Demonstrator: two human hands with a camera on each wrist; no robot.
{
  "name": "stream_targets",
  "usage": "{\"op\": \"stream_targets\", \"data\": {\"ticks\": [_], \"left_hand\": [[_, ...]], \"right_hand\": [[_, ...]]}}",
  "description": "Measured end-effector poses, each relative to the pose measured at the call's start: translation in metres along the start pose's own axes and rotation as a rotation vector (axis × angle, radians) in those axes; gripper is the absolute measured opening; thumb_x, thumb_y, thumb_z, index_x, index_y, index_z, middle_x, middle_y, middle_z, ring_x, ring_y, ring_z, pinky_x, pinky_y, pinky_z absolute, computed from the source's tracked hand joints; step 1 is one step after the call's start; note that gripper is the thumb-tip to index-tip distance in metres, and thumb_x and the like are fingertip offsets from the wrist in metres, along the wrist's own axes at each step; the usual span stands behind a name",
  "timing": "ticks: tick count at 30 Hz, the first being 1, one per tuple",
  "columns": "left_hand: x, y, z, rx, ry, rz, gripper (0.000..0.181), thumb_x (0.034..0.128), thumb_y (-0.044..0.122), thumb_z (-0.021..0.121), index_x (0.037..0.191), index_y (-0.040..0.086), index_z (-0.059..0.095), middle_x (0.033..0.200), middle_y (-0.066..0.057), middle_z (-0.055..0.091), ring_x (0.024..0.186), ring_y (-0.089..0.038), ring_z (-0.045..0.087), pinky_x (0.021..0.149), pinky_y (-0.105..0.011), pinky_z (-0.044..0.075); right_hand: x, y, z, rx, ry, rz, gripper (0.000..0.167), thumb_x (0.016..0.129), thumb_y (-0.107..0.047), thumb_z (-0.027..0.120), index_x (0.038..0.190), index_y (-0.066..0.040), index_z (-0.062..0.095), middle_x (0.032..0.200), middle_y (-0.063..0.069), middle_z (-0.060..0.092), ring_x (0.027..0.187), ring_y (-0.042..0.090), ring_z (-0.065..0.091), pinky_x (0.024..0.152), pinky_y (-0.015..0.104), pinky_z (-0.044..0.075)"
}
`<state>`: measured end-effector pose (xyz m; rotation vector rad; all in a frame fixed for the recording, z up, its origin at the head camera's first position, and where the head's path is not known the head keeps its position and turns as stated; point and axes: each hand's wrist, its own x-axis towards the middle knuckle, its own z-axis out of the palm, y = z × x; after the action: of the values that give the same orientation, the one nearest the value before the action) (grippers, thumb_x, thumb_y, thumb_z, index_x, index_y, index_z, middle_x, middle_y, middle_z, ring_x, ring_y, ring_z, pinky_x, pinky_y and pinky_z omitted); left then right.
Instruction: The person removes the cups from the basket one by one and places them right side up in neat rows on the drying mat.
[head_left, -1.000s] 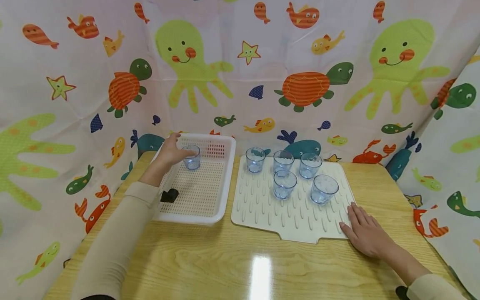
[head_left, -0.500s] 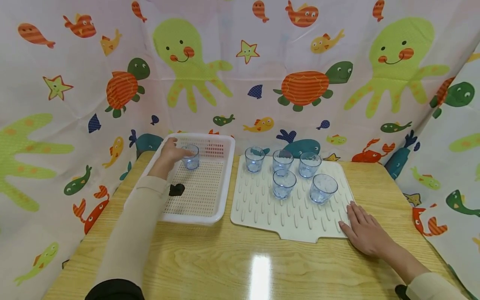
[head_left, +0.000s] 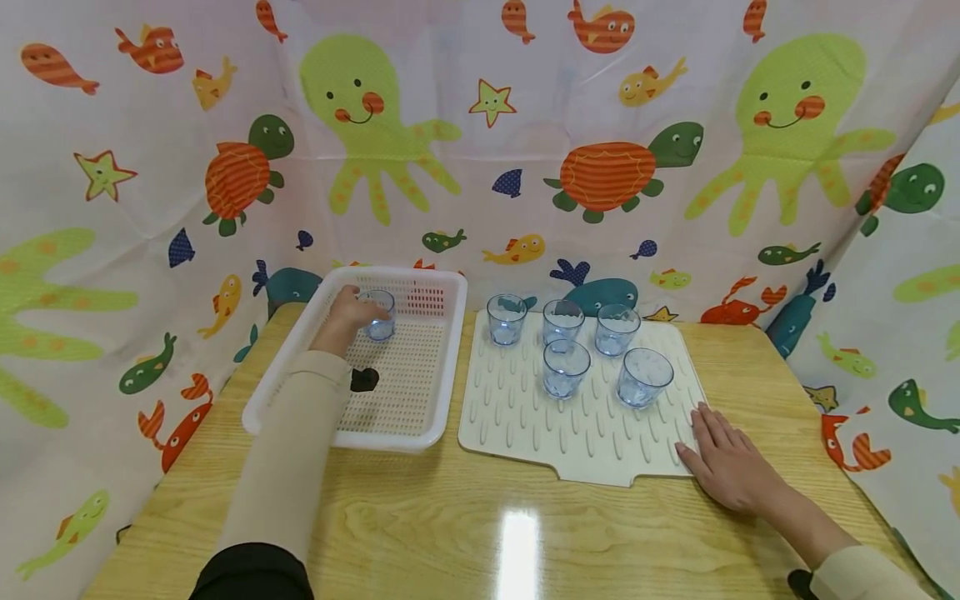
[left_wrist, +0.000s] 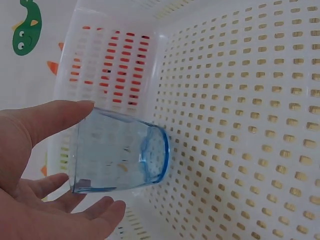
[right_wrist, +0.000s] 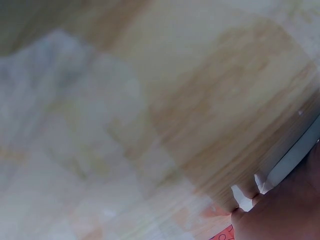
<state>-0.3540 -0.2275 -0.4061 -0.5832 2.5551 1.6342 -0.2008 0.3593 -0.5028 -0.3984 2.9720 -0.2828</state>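
One clear blue glass tumbler (head_left: 382, 325) stands upright in the white perforated plastic basket (head_left: 444, 392), near its back left corner. My left hand (head_left: 348, 315) is at this glass. In the left wrist view, the thumb lies at the rim of the tumbler (left_wrist: 115, 150), with the other fingers loosely bent along the opposite side. A gap shows between those fingertips and the glass wall. My right hand (head_left: 731, 467) rests flat, fingers stretched out, at the right edge of the cream ribbed drying mat (head_left: 517, 425); the right wrist view is blurred.
Several more blue glasses (head_left: 566, 368) stand upright on the back half of the mat. Wooden table (head_left: 420, 525) runs in front of basket and mat. A curtain printed with sea animals (head_left: 450, 183) hangs behind and at both sides.
My left forearm has swung right, and the left fingers have come down and closer around the glass in the basket. The glasses stay put. My right hand has not moved.
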Motion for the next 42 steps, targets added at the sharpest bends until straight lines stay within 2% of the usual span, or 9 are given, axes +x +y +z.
{"op": "stream_targets", "data": {"ticks": [5, 10, 16, 22, 28, 36, 42], "left_hand": [[0.007, -0.007, 0.002, 0.009, -0.004, -0.008, 0.095, 0.0912, 0.007, 0.074, 0.163, 0.005, 0.012, 0.161, -0.023, 0.03, 0.147, -0.043, 0.032, 0.12, -0.059, 0.028], [0.012, -0.014, 0.005, -0.026, -0.008, 0.003, 0.094, 0.0901, 0.005, 0.076, 0.163, 0.007, 0.016, 0.159, -0.021, 0.034, 0.146, -0.041, 0.034, 0.12, -0.057, 0.028], [0.011, -0.016, 0.008, -0.038, -0.013, 0.031, 0.093, 0.0915, 0.006, 0.075, 0.162, 0.005, 0.015, 0.156, -0.023, 0.036, 0.143, -0.042, 0.037, 0.118, -0.056, 0.032], [0.008, -0.014, 0.009, -0.012, 0.012, 0.05, 0.089, 0.0903, 0.005, 0.077, 0.16, 0.004, 0.021, 0.155, -0.024, 0.038, 0.143, -0.042, 0.038, 0.118, -0.055, 0.033], [0.008, -0.008, 0.007, 0.005, -0.003, 0.051, 0.088, 0.0911, 0.006, 0.076, 0.16, 0.003, 0.022, 0.156, -0.023, 0.038, 0.143, -0.041, 0.039, 0.117, -0.056, 0.034], [0.001, 0.004, 0.001, 0.036, -0.023, 0.053, 0.09, 0.0916, 0.013, 0.077, 0.161, 0.004, 0.019, 0.157, -0.023, 0.035, 0.143, -0.042, 0.038, 0.116, -0.056, 0.035], [-0.007, 0.011, -0.004, 0.064, -0.047, 0.113, 0.089, 0.0916, 0.014, 0.077, 0.16, 0.001, 0.021, 0.155, -0.026, 0.036, 0.141, -0.043, 0.038, 0.116, -0.055, 0.036]], "right_hand": [[0.001, 0.001, 0.0, -0.001, 0.004, 0.0, 0.084, 0.108, -0.051, 0.037, 0.154, 0.017, 0.02, 0.161, 0.039, 0.014, 0.146, 0.058, 0.015, 0.113, 0.076, 0.014], [0.001, 0.002, 0.001, -0.006, 0.0, 0.001, 0.085, 0.108, -0.052, 0.037, 0.154, 0.017, 0.019, 0.161, 0.04, 0.014, 0.146, 0.059, 0.015, 0.113, 0.076, 0.013], [0.0, 0.002, 0.001, -0.011, 0.006, 0.0, 0.084, 0.109, -0.052, 0.036, 0.154, 0.017, 0.02, 0.16, 0.04, 0.015, 0.146, 0.059, 0.016, 0.113, 0.076, 0.015], [0.001, 0.002, 0.002, -0.01, 0.011, 0.001, 0.084, 0.108, -0.052, 0.036, 0.154, 0.017, 0.02, 0.161, 0.039, 0.015, 0.146, 0.059, 0.016, 0.113, 0.076, 0.014], [0.001, 0.001, 0.0, -0.016, 0.011, 0.001, 0.084, 0.109, -0.052, 0.036, 0.154, 0.017, 0.021, 0.16, 0.04, 0.015, 0.146, 0.059, 0.017, 0.113, 0.076, 0.016], [0.0, 0.0, 0.0, -0.012, 0.016, -0.003, 0.083, 0.109, -0.051, 0.036, 0.153, 0.017, 0.021, 0.16, 0.04, 0.015, 0.146, 0.059, 0.017, 0.112, 0.076, 0.015], [0.0, 0.0, 0.002, -0.007, 0.018, -0.005, 0.083, 0.109, -0.051, 0.037, 0.153, 0.017, 0.021, 0.16, 0.04, 0.015, 0.145, 0.059, 0.016, 0.112, 0.076, 0.015]]}}
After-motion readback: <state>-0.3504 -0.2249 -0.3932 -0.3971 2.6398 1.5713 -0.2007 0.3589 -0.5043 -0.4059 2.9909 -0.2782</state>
